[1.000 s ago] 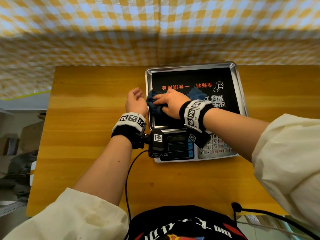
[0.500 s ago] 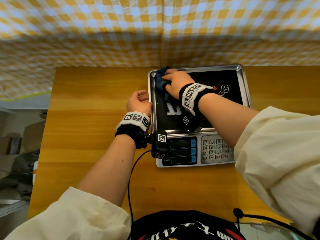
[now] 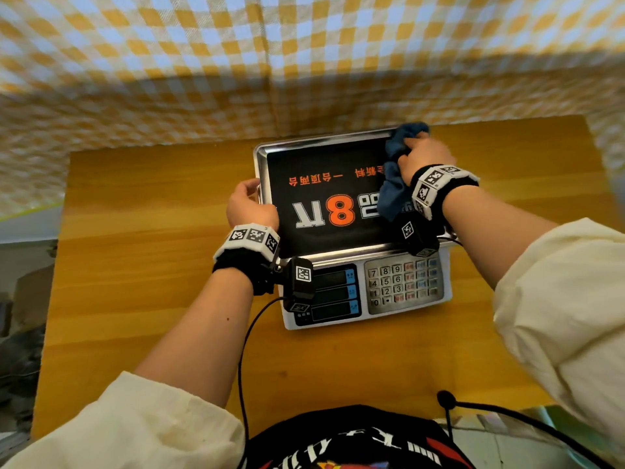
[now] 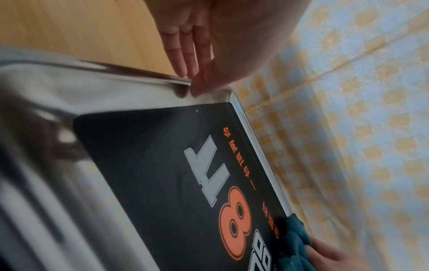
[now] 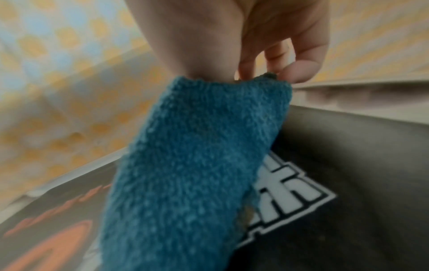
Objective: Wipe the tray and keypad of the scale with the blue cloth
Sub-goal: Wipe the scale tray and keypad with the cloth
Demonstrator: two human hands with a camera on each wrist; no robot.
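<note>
the right hand grasps the blue cloth at the tray's far right corner; the keypad lies nearer the person; the left hand, fingers relaxed, steadies the left rim.

Right hand clenched, left hand flat

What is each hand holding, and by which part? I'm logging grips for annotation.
The right hand bunches the blue cloth at its upper end. The left hand rests straight fingers on the tray rim's left edge.
</note>
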